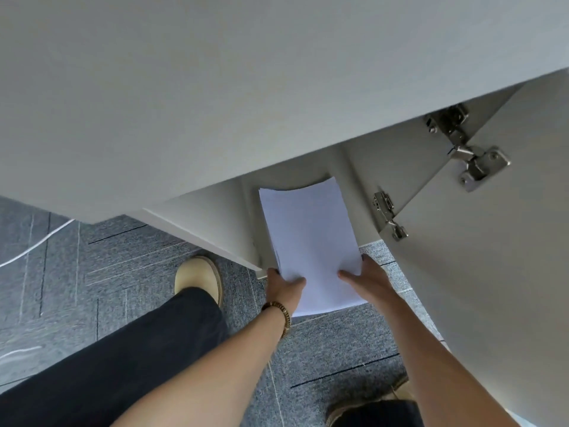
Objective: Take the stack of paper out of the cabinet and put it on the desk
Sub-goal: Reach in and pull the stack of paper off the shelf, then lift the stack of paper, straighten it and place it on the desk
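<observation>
A white stack of paper (311, 238) sticks half out of the low grey cabinet (221, 217), its far end still under the desk top and slightly curled. My left hand (284, 286) grips the stack's near left edge, thumb on top. My right hand (368, 280) holds the near right edge, thumb also on top. The wide pale desk top (215, 87) fills the upper part of the view above the cabinet.
The cabinet's open door (480, 266) stands at the right, with metal hinges (474, 158) on its inner face. Grey carpet tiles (107, 266) cover the floor. My left shoe (200, 278) is beside the cabinet's left panel. A white cable (34, 248) lies far left.
</observation>
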The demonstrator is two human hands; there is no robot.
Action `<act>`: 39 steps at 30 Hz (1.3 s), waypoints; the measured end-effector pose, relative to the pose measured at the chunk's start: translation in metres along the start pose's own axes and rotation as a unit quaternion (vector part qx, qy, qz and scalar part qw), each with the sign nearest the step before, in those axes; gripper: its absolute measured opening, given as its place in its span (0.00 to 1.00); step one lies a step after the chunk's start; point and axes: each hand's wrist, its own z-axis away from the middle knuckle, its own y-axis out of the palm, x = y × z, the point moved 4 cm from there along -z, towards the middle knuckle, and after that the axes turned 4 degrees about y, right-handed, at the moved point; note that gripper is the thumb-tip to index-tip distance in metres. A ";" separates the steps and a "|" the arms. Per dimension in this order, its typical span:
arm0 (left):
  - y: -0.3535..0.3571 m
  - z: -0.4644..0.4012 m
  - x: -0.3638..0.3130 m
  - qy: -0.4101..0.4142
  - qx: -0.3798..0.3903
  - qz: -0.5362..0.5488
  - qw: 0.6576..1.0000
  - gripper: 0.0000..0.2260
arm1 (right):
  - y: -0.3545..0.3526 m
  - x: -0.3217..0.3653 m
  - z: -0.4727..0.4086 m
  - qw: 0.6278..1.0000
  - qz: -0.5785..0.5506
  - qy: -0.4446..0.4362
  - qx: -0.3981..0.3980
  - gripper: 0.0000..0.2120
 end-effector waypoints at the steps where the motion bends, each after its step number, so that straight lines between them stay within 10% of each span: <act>1: -0.005 0.007 0.000 0.000 0.014 0.004 1.000 0.19 | -0.004 0.003 0.010 1.000 0.005 -0.006 -0.003 0.24; 12: -0.082 0.163 -0.032 0.037 0.100 -0.027 0.994 0.22 | -0.051 0.041 0.195 0.999 -0.003 0.010 0.036 0.25; 39: -0.354 0.551 -0.164 0.348 0.227 0.088 0.905 0.17 | -0.086 0.175 0.726 0.920 -0.227 -0.188 -0.259 0.14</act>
